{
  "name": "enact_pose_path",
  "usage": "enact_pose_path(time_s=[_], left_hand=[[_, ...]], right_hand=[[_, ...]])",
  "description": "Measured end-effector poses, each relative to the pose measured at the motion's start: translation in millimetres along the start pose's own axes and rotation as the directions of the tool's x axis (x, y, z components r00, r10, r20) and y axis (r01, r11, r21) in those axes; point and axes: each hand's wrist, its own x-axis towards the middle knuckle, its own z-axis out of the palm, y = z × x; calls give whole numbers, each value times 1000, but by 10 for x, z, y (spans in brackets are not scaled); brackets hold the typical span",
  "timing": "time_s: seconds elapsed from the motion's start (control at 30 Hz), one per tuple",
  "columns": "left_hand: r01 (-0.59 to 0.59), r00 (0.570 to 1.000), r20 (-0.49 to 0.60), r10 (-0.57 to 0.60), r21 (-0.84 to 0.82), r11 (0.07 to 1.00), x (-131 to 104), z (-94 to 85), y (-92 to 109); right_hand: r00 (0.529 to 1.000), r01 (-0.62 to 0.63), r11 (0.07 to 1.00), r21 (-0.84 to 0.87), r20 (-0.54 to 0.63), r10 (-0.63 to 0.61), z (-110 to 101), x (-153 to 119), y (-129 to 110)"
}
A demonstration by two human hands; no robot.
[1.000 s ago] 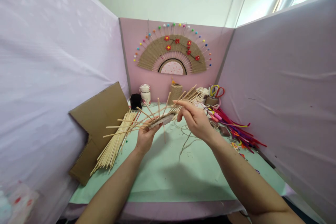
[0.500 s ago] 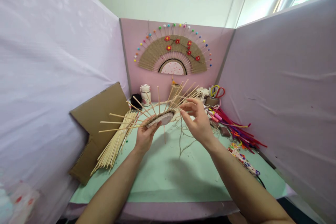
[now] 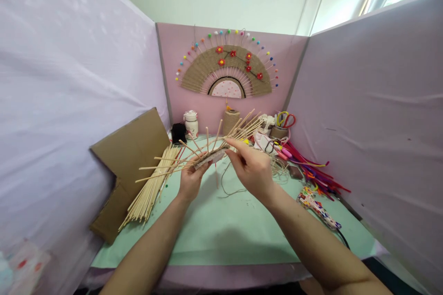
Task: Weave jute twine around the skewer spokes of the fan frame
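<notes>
A half-round base (image 3: pixel 212 157) with a pale face has thin wooden sticks (image 3: pixel 207 138) fanning out from its curved edge. My left hand (image 3: pixel 191 179) grips the base from below on its left side, fingers closed round it. At the base's right end is my right hand (image 3: pixel 249 166), index finger stretched over the sticks and thumb beneath, the other fingers curled. Whether it pinches twine there is too small to tell. A loose strand of twine (image 3: pixel 231 193) curves under the fan, between the hands and the table.
A bundle of sticks (image 3: pixel 148 189) and bent cardboard (image 3: pixel 134 147) lie left. Behind stand a white jar (image 3: pixel 191 123) and a twine spool (image 3: pixel 230 122). Pipe cleaners (image 3: pixel 311 166) and a patterned glue gun (image 3: pixel 320 212) are right. A finished fan (image 3: pixel 226 62) hangs on the back panel.
My right hand has moved left and closer to the base, its fingers more curled. The fan has tilted, uncovering the twine spool. The hanging twine now curves differently.
</notes>
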Motion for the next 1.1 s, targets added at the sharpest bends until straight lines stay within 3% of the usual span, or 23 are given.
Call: enact_pose_path(time_s=[0.17,0.4,0.57,0.83,0.9,1.0,1.1], left_hand=[[-13,1000,16,12,24,1000,-5,-5,-16],[-16,1000,-4,16,9,1000,-8,-11,-32],[-13,1000,-6,13,-8,1000,2,-14,-16],[-22,1000,8,22,1,1000,10,-16,-12],[-31,999,14,31,-1,1000,13,-20,-8],[-41,999,28,41,-11,999,21,-23,13],[-41,999,16,41,-38,998,27,-19,35]], right_hand=[[998,61,979,-194,17,-59,191,69,88],[991,124,955,-269,-5,-130,236,98,171],[977,172,948,-268,-77,-198,204,89,164],[983,165,977,-138,-53,-174,197,51,247],[986,115,991,-72,-113,-122,179,11,241],[972,-48,994,99,-223,69,151,-41,248],[943,-253,924,286,-141,302,137,-53,301]])
